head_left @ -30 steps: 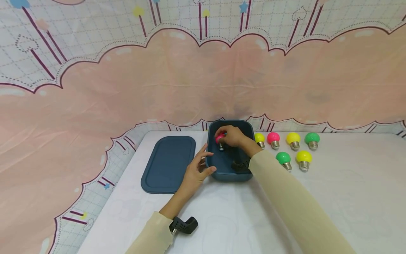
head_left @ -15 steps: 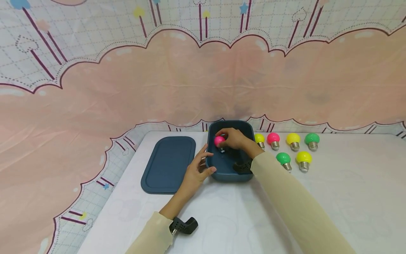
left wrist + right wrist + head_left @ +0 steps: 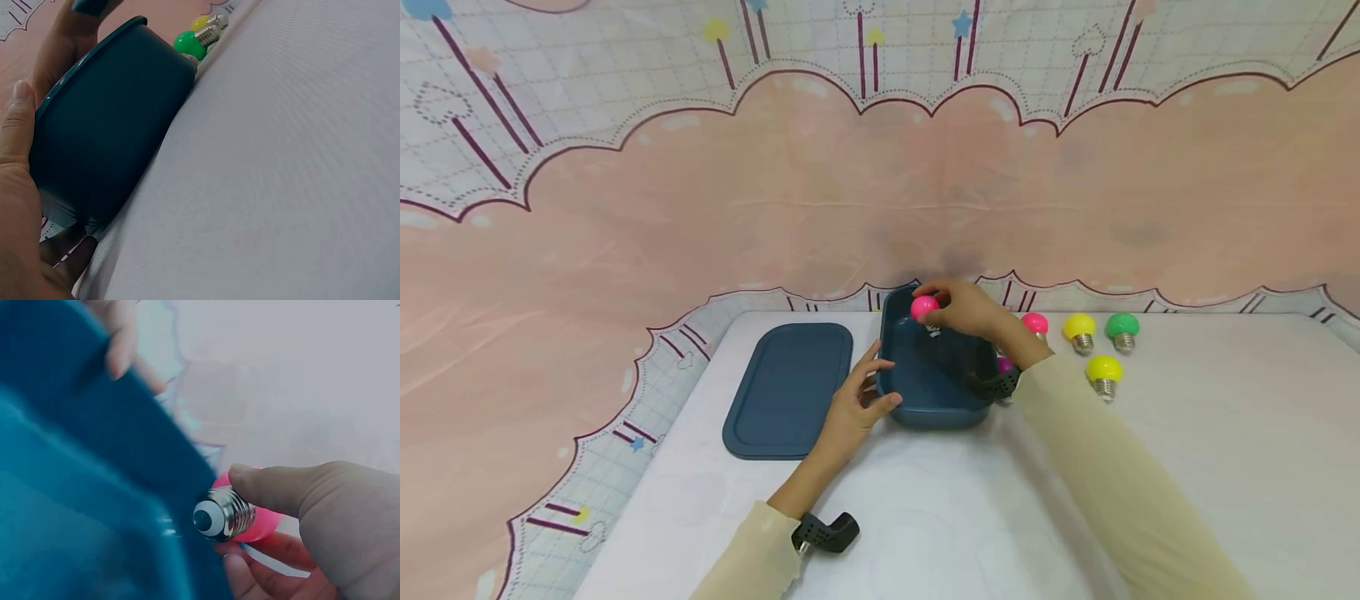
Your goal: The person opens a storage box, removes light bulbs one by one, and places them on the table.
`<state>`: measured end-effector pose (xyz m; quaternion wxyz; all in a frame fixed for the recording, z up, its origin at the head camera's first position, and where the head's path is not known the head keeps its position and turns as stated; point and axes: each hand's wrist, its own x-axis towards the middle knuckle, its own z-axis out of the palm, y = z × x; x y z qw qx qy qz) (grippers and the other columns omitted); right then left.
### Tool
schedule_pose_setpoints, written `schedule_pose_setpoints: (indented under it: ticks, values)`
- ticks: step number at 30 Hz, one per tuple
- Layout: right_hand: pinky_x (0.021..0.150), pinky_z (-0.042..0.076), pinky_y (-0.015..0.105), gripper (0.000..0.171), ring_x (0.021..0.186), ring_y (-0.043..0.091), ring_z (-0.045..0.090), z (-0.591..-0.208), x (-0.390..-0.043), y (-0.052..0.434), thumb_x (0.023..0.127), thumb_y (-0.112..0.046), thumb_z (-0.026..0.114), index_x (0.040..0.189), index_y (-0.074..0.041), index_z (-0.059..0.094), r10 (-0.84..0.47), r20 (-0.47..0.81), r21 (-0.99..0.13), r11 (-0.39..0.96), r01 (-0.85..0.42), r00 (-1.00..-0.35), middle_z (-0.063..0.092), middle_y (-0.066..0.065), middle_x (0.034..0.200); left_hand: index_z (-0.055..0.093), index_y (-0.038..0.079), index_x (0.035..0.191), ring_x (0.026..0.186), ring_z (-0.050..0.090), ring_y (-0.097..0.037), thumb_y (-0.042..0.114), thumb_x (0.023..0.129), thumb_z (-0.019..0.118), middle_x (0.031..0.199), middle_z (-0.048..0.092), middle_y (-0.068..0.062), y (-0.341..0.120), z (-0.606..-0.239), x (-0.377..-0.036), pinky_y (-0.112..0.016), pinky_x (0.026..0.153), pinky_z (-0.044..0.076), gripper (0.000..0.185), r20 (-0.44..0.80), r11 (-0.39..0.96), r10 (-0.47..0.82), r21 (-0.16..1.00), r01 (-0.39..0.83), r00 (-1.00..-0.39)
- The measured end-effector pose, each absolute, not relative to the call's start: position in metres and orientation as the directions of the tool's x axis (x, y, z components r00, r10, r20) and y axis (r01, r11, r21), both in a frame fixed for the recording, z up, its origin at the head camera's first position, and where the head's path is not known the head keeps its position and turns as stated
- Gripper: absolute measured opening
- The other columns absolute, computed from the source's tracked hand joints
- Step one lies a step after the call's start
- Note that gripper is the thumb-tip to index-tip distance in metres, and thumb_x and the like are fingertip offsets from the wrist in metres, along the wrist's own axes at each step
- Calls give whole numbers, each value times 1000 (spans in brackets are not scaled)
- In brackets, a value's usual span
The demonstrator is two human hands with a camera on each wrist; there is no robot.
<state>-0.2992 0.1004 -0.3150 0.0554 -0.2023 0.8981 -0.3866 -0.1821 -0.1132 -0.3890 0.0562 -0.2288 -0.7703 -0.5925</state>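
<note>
My right hand point(image 3: 966, 312) pinches a pink light bulb point(image 3: 924, 307) between thumb and fingers, over the far left part of a dark blue box point(image 3: 940, 417). In the right wrist view the bulb's metal screw base point(image 3: 232, 515) points toward the box interior. Against the box's left side rests my left hand point(image 3: 853, 400), thumb and fingers spread and fairly straight. The left wrist view has its thumb point(image 3: 17, 128) along the box wall and other fingers low by the base. The right forearm covers part of the box's right side.
A flat dark blue lid point(image 3: 788, 390) lies left of the box. To the right are a pink bulb point(image 3: 1034, 322), a yellow bulb point(image 3: 1079, 326), a green bulb point(image 3: 1123, 325), another yellow bulb point(image 3: 1105, 369) and a partly hidden purple bulb point(image 3: 1004, 364). A patterned cloth point(image 3: 880, 192) hangs behind.
My right hand has raised the pink bulb from low inside the box, up and toward its far side. The left hand stays at the box. The head view has shifted slightly.
</note>
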Motion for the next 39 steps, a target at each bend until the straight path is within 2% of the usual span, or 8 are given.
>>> schedule_pose_setpoints:
  ticks: [7,14,21,26,32,39]
  values:
    - [83,50,42,48,107,31,53,-289,-276,130,88,-24,70,132,-13,57,-372,108,-719,611,-331,-922,56,13,124,50,-5,130,123,48,-36,7,89,66,157,21,-11,-112,-389,-182,-47,98,41,46,358,193,278,888,417,-891]
    - [75,52,39,51,101,31,56,-282,-256,166,89,-28,70,136,-16,55,-313,153,-692,643,-328,-937,55,10,127,52,1,130,124,46,-42,7,89,67,157,21,-11,-113,-392,-181,-49,99,39,43,360,189,279,888,419,-890]
    - [71,53,37,53,103,32,55,-281,-237,205,90,-28,68,139,-21,51,-242,177,-634,714,-298,-954,54,12,128,52,1,130,124,45,-43,7,89,66,157,20,-11,-113,-392,-181,-51,99,38,44,360,177,282,892,417,-889]
    - [70,54,40,56,107,36,53,-283,-221,230,91,-31,66,142,-18,48,-198,179,-614,743,-267,-964,53,15,129,51,0,130,124,45,-44,5,89,66,157,20,-13,-112,-390,-181,-52,99,38,44,362,178,284,890,420,-888]
    - [79,51,50,59,109,40,53,-293,-207,260,93,-34,62,144,-12,42,-150,164,-600,769,-220,-975,52,19,130,51,-1,129,125,44,-45,4,89,66,157,19,-13,-112,-389,-181,-53,99,37,43,359,172,285,893,415,-889]
    - [74,53,49,62,107,44,50,-311,-198,298,94,-38,60,143,-5,42,-95,145,-573,803,-162,-985,50,25,128,51,-3,129,125,44,-44,6,89,67,157,19,-13,-112,-392,-181,-51,99,38,45,357,175,283,894,413,-890]
